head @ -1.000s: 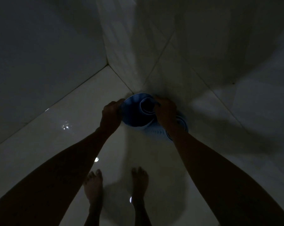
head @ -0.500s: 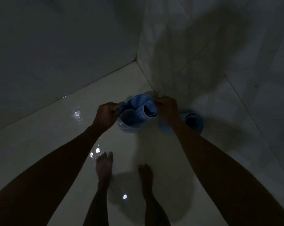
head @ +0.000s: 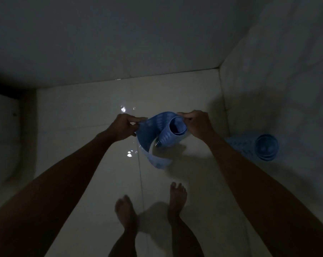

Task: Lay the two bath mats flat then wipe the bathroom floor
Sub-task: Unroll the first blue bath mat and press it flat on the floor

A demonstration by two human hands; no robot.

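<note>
A blue rubber bath mat (head: 161,138), partly unrolled, hangs in the air above the floor in the dim bathroom. My left hand (head: 124,127) pinches its loose left edge. My right hand (head: 197,123) grips the still-rolled end at the right. The mat's free tail curls down toward the pale tiled floor (head: 82,136). A second blue bath mat (head: 264,147) stands rolled up at the foot of the right wall, apart from both hands.
Tiled walls close in at the back and right, meeting in a corner (head: 220,68). A white toilet (head: 4,138) stands at the far left. Wet glints show on the floor (head: 129,154). My bare feet (head: 177,199) stand below the mat.
I lifted the mat away from the corner and pulled my hands apart, so it has begun to unroll. The view swung left, and the second roll now lies further right.
</note>
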